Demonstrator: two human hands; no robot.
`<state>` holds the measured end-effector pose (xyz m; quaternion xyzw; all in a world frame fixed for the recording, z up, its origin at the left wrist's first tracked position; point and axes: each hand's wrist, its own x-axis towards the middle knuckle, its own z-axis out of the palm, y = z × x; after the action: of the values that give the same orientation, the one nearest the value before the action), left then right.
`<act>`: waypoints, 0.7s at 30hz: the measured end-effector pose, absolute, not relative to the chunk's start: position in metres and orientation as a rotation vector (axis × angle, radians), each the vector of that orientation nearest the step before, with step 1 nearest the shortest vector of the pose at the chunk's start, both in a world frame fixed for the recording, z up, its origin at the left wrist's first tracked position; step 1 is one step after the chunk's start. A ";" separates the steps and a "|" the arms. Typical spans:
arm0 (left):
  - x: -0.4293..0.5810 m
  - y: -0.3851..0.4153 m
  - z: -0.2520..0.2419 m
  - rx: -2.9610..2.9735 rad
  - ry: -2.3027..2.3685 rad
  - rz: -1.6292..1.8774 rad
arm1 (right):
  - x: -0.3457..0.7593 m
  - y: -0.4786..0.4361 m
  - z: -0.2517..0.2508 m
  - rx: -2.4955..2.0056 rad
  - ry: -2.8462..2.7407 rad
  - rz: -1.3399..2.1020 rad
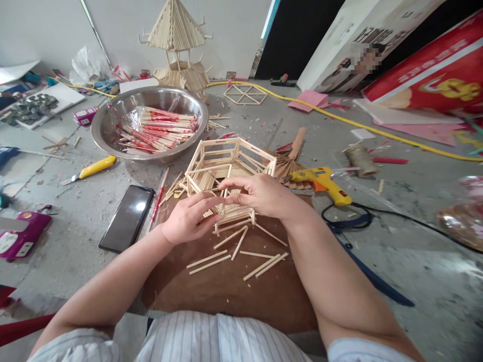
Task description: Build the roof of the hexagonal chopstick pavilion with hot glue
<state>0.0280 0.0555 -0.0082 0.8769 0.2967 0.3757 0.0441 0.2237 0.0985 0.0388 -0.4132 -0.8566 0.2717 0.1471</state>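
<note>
A short wooden stick point(228, 173) stands nearly upright between my hands, at the near side of a many-sided frame point(237, 143) built of pale sticks. My right hand point(260, 193) pinches the stick from the right with thumb and fingers. From the left, my left hand point(194, 216) closes on its lower part, and its fingertips hide where the stick ends. The frame has railed sides and a slatted floor, and rests on a brown board point(181, 286). Several loose cut sticks point(209, 262) lie on the board in front of it.
A steel bowl point(98, 136) holds wrapped chopsticks point(166, 128). Behind it stands a stick-built pavilion point(175, 30). A yellow glue gun point(320, 182) with a black cord lies right. A phone point(127, 218), yellow utility knife point(96, 168) and purple power socket point(24, 234) lie left.
</note>
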 end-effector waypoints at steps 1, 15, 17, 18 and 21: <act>0.028 0.056 -0.008 2.679 0.906 1.147 | 0.224 0.098 0.039 -1.191 -2.466 0.783; 0.028 0.055 -0.007 2.681 0.907 1.158 | 0.224 0.099 0.038 -1.192 -2.457 0.777; 0.028 0.055 -0.007 2.680 0.900 1.161 | 0.224 0.099 0.038 -1.197 -2.455 0.784; 0.028 0.056 -0.007 2.679 0.897 1.161 | 0.224 0.099 0.038 -1.196 -2.454 0.788; 0.028 0.056 -0.008 2.678 0.895 1.157 | 0.224 0.099 0.038 -1.183 -2.450 0.800</act>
<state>0.0277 0.0558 -0.0079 0.8767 0.2932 0.3787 0.0453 0.2240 0.0992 0.0381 -0.4123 -0.8539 0.2789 0.1521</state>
